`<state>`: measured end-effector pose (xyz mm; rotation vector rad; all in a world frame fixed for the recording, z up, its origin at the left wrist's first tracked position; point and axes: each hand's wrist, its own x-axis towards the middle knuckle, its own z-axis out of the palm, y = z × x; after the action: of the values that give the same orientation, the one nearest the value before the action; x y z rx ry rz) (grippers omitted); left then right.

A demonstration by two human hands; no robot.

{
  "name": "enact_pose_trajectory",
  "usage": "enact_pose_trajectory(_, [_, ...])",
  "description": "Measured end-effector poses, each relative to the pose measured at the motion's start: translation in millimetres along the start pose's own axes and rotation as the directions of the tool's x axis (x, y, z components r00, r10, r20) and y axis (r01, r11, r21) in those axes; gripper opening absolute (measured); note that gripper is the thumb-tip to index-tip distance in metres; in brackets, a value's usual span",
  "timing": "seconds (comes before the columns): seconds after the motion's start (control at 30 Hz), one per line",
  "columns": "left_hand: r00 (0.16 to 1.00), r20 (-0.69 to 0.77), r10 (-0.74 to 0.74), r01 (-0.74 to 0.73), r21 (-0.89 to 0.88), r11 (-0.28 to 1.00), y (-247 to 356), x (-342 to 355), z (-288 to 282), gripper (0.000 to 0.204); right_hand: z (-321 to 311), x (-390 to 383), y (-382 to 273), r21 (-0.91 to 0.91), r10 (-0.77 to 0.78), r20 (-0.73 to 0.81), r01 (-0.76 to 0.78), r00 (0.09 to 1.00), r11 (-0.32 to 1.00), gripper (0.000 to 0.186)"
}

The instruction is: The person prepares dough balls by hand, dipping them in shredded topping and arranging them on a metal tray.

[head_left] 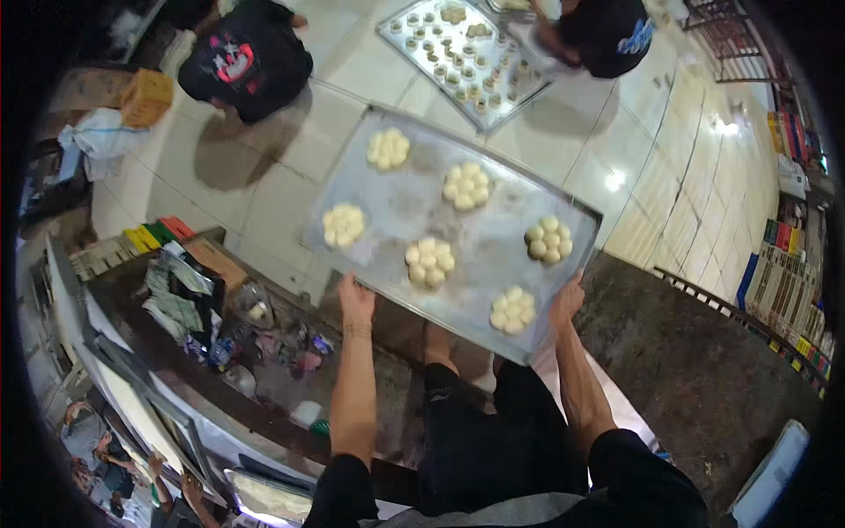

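Both hands loaded. My left hand [356,304] grips the lower left edge of a metal baking tray [493,236], and my right hand [568,301] grips it near the lower right corner. Fingers bent close about the rim on both sides; those running underneath are hidden, so I cannot tell how each one lies. The tray is in the middle of the frame, raised in front of me over the tiled floor [283,207] and slanting down toward the lower right in view.

On the tray: six dough clusters [429,262], well apart, each made of small balls pressed together like a flower. The one at the tray's right end looks a little darker, perhaps shadow.

Progress, as judged: shaping and laying out look complete for this tray. The dough is pale with no browning, so I take it as unbaked. Setting the tray down is not yet done.

Elsewhere: a second tray [482,123] at the top of the frame carries many small dough pieces [468,73] in loose rows. One co-worker [607,35] is beside it at upper right; another co-worker [251,62] is at upper left. Plastic bags [185,295] lie at lower left.
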<state>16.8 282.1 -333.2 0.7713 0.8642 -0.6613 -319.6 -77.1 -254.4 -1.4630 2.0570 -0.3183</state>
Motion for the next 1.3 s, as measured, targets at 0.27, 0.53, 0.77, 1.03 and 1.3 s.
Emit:
enact_pose_trajectory(0.27, [1.0, 0.001, 0.004, -0.004, 0.18, 0.984, 35, 67, 70, 0.031, 41, -40, -8, 0.229, 0.229, -0.232, -0.176, 0.945, 0.958, 0.087])
enact_pose_trajectory(0.53, [0.994, 0.105, -0.006, 0.0, 0.056, 0.998, 11, 75, 121, 0.052, 79, 60, 99, 0.028, -0.439, -0.236, 0.457, 0.867, 0.889, 0.065])
enact_pose_trajectory(0.77, [0.996, -0.042, -0.078, 0.088, 0.542, 0.836, 104, -24, -46, 0.059, 207, -189, 14, 0.339, 0.55, 0.375, -0.663, 0.746, 0.668, 0.043])
enact_pose_trajectory(1.03, [0.989, -0.092, -0.115, 0.133, 0.894, 0.428, 13, -79, -97, 0.041, 234, -38, 56, 0.364, -0.104, 0.776, -0.307, 0.622, 0.879, 0.019])
enact_pose_trajectory(1.3, [0.991, -0.122, 0.06, 0.076, 0.863, 0.5, 8, -125, -167, 0.04, 179, -99, -84, 0.049, 0.204, 0.833, -0.436, 0.515, 0.899, 0.027])
